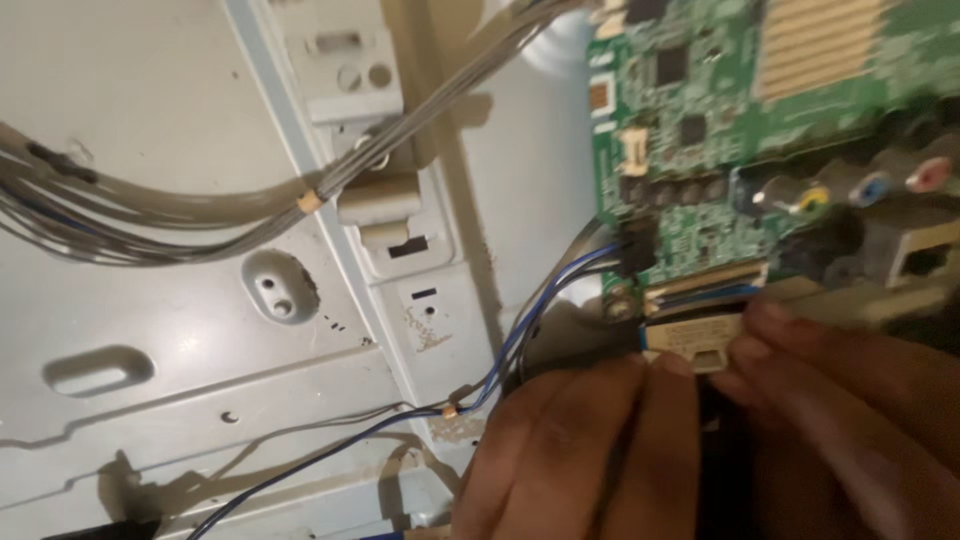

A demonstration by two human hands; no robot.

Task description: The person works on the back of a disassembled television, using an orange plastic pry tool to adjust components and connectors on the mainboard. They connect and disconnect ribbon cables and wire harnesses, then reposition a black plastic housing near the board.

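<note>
Both hands, left hand (570,450) and right hand (850,400), pinching flat ribbon connector (690,338), long axis left-right, at circuit board (720,100) edge

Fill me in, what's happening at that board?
A person has both hands at the lower edge of a green circuit board mounted on a pale grey metal chassis. The left hand and right hand pinch a flat beige ribbon connector right by the board's long socket. Blue and black wires run to a black plug beside it.
</note>
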